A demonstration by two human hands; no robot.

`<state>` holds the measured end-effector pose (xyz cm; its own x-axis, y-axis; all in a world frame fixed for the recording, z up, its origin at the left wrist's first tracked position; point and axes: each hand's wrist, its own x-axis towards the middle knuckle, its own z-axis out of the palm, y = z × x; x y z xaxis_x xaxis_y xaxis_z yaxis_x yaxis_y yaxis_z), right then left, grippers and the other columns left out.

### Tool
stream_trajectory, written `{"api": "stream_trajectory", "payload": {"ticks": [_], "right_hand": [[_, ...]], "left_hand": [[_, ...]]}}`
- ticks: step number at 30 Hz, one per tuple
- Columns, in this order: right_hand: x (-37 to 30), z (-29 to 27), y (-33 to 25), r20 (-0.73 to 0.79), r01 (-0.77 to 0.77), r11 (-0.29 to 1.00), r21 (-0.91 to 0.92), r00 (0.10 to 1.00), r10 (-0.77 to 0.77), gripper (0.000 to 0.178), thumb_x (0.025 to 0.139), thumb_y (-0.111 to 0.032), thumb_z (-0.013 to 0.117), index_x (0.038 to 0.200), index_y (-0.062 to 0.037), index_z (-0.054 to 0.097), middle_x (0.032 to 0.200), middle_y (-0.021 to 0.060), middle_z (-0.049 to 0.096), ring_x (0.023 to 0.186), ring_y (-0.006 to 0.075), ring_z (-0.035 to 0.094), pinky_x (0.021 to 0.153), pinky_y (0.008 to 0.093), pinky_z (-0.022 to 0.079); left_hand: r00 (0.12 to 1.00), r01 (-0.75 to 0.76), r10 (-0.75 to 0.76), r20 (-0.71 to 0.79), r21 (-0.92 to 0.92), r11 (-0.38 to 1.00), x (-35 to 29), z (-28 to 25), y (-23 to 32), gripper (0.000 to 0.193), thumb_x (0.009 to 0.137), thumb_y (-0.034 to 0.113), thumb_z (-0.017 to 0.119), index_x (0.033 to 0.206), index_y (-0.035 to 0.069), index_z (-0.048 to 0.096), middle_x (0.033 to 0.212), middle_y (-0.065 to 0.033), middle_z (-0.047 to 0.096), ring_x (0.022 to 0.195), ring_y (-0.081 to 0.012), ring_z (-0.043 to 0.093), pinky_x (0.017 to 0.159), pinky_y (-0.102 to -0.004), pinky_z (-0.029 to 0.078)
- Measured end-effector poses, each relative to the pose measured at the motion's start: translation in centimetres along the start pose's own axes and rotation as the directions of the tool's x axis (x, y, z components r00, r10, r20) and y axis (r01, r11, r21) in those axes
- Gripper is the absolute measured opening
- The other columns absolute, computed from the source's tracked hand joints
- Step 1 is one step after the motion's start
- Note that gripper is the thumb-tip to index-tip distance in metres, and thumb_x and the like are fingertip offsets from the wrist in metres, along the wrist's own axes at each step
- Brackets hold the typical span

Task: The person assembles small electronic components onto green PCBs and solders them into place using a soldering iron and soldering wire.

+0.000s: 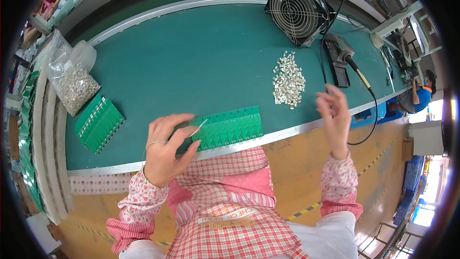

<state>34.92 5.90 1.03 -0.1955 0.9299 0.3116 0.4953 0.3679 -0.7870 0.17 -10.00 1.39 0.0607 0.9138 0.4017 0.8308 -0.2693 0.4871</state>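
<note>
A green circuit board panel (230,128) lies flat on the bench near its front edge. My left hand (166,146) rests at the panel's left end, thumb and index finger closed on a thin silvery solder wire (201,125). The wire's tip reaches over the board's upper left part, and its tail passes round the fingers towards the wrist. To the right, my right hand (334,115) is raised near the bench edge, fingers loosely bent and apart, with nothing visible in it. A soldering iron (360,74) sits in its black stand (339,64) beyond that hand.
Small silvery metal parts (288,80) lie heaped behind the panel's right end. A black fan (296,12) stands at the back. At left are another green board stack (98,123), a plastic bag of small parts (76,84) and a tape roll (85,55). The iron's cable (374,115) hangs over the edge.
</note>
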Motion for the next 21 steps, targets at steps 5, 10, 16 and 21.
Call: {"api": "stream_trajectory", "payload": {"ticks": [5, 10, 16, 21], "right_hand": [[4.2, -5.4, 4.0, -0.146, -0.340, 0.790, 0.511, 0.871, 0.470, 0.049, 0.093, -0.025, 0.065, 0.133, -0.0031, 0.046, 0.113, 0.0125, 0.063, 0.088, 0.0147, 0.064, 0.070, 0.0270, 0.055], [8.2, -6.1, 6.7, -0.095, -0.269, 0.622, 0.735, 0.868, 0.488, 0.058, 0.094, -0.040, 0.062, 0.137, -0.0052, 0.044, 0.116, 0.0126, 0.060, 0.083, 0.0117, 0.060, 0.069, 0.0256, 0.053], [10.2, -5.4, 5.2, -0.062, -0.255, 0.569, 0.781, 0.876, 0.477, 0.051, 0.098, -0.040, 0.055, 0.135, -0.0058, 0.048, 0.107, 0.0124, 0.064, 0.079, 0.0112, 0.060, 0.067, 0.0247, 0.053], [5.0, -4.4, 2.8, -0.465, -0.032, 0.989, 0.145, 0.880, 0.097, 0.027, 0.098, -0.020, 0.056, 0.118, -0.0016, 0.056, 0.080, 0.0062, 0.061, 0.066, 0.0078, 0.057, 0.056, 0.0201, 0.045]], "left_hand": [[0.995, 0.024, -0.029, -0.099, -0.051, 0.998, 1.6, 0.7, 0.6, 0.010, 0.077, 0.007, 0.071, 0.081, 0.005, 0.062, 0.100, -0.0069, 0.065, 0.093, -0.0272, 0.061, 0.085, -0.0407, 0.041], [1.000, -0.004, 0.001, -0.027, -0.110, 0.994, 3.1, 1.7, 3.3, 0.013, 0.081, 0.007, 0.067, 0.073, 0.004, 0.057, 0.090, -0.0062, 0.066, 0.084, -0.0255, 0.060, 0.078, -0.0386, 0.040], [0.996, -0.026, 0.039, 0.086, -0.141, 0.990, 3.3, 4.2, 5.7, 0.014, 0.080, 0.008, 0.068, 0.073, 0.006, 0.057, 0.083, -0.0029, 0.061, 0.076, -0.0233, 0.056, 0.072, -0.0376, 0.037], [0.995, -0.034, 0.046, 0.084, -0.147, 0.989, 3.6, 5.0, 6.8, 0.014, 0.078, 0.006, 0.070, 0.072, 0.005, 0.057, 0.087, -0.0028, 0.063, 0.076, -0.0225, 0.056, 0.070, -0.0368, 0.038]]}}
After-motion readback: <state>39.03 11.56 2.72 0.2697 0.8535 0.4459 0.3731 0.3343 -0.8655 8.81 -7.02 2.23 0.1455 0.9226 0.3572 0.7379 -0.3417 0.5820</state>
